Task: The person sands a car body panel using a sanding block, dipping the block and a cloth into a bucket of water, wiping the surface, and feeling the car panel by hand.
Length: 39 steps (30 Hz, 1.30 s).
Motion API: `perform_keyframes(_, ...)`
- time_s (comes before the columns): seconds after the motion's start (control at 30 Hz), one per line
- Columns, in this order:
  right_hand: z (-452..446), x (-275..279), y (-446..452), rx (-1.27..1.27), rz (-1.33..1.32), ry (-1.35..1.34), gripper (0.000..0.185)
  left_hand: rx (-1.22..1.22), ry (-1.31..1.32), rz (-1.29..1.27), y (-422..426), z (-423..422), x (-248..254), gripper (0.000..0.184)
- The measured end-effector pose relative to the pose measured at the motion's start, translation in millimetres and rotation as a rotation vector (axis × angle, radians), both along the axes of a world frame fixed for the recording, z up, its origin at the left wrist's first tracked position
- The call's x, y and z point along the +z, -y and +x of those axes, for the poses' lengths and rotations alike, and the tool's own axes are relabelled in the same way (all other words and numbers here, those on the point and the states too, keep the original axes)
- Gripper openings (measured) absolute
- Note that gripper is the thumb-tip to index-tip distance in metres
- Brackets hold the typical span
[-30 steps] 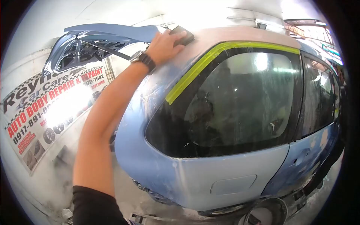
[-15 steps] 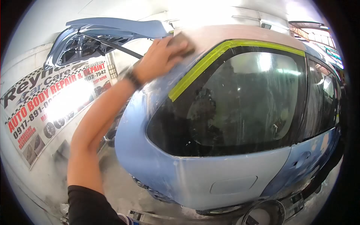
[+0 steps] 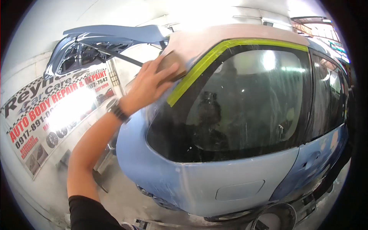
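My left hand [image 3: 149,82] is wrapped round a brown sanding block [image 3: 172,63] and presses it to the car's rear pillar. The block lies beside the yellow-green masking tape [image 3: 199,69], which runs along the upper and rear edge of the dark side window [image 3: 245,103]. The pillar and roof [image 3: 230,32] have a dull pinkish-beige surface, while the quarter panel [image 3: 214,174] is blue and grey. A dark watch [image 3: 117,110] is on my left wrist. My right hand does not show.
The raised tailgate [image 3: 115,34] hangs open at the upper left. Behind it is a printed car-repair banner [image 3: 57,103] on the wall. A round black-rimmed container [image 3: 276,216] stands low by the car, near a fuel flap [image 3: 240,190] in the panel.
My left hand and the sanding block have moved down and left along the pillar, from the roof's rear corner. The view has shifted slightly.
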State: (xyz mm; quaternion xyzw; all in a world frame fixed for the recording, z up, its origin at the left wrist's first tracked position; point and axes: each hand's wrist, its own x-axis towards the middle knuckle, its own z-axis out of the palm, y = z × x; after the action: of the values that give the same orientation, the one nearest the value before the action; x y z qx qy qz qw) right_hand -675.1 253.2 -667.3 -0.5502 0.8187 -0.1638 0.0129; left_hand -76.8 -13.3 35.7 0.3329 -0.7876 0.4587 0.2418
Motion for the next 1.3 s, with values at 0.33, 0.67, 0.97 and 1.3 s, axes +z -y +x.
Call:
perform_keyframes(0.33,-13.8,-13.1,-9.7,0.07,-0.082,-0.083,0.043,0.037,-0.081,0.059,40.1,-47.4,47.2,0.059)
perform_keyframes(0.67,-7.5,-3.6,-7.3,0.063,0.321,0.026,0.036,0.078,-0.079,0.031,52.4,-72.6,57.9,0.057)
perform_keyframes(0.97,-11.2,-7.0,-8.3,0.018,0.017,0.012,0.039,0.061,-0.039,0.013,14.2,-35.7,17.9,0.057)
perform_keyframes(1.3,-9.8,-1.9,-19.7,-0.008,0.008,-0.015,0.039,0.064,-0.001,0.026,1.3,-19.3,8.6,0.053)
